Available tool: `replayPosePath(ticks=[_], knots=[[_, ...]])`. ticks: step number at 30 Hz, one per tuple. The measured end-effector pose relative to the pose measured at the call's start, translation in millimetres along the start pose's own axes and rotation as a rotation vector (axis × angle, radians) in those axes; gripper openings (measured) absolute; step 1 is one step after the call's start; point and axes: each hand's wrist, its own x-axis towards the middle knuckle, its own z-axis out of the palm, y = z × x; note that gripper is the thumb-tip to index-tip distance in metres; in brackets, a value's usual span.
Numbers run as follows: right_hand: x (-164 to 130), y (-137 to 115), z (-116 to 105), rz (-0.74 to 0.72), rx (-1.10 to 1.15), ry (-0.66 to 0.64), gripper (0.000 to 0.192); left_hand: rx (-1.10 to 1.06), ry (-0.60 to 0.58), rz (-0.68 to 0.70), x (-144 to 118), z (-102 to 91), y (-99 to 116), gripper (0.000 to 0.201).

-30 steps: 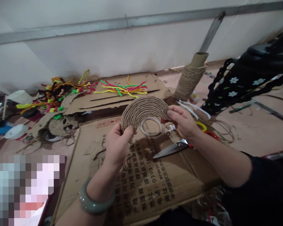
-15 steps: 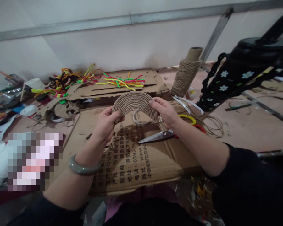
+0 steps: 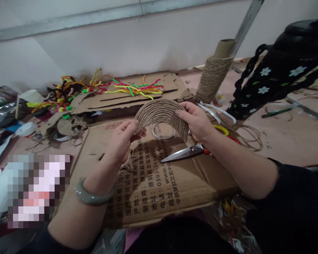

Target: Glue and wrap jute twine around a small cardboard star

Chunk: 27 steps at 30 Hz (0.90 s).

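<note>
A jade-green bangle (image 3: 91,195) on the wrist, the left hand (image 3: 121,143) pinches the left end of a twine-wrapped arch (image 3: 161,112), held up over a flattened cardboard box (image 3: 159,176) on the table; the right hand (image 3: 197,121) grips its right end, fingers curled over the rim. Behind the arch lies a clear tape ring (image 3: 163,131); near right, scissors (image 3: 187,152); far right, a twine spool (image 3: 213,76). The wrapping looks under inspection; fixing the loose end likely comes next.

left hand (image 3: 122,143): mid-frame, raised, fingers pinched shut, forearm running up from lower left | right hand (image 3: 197,121): right of centre, fingers curled closed, forearm from lower right
</note>
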Motion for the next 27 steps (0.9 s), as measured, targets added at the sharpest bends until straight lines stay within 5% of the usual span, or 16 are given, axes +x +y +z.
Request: replayPosePath(ticks=[7,27], knots=[[-6.4,0.7,4.5,0.022,-0.005,-0.009,0.015,0.131,-0.014,0.017,-2.0,2.0,-0.6,0.012],[-5.9,-2.6,5.3,-0.001,-0.048,0.053,0.016,0.11,-0.031,-0.036,-3.5,0.7,-1.3,0.026]])
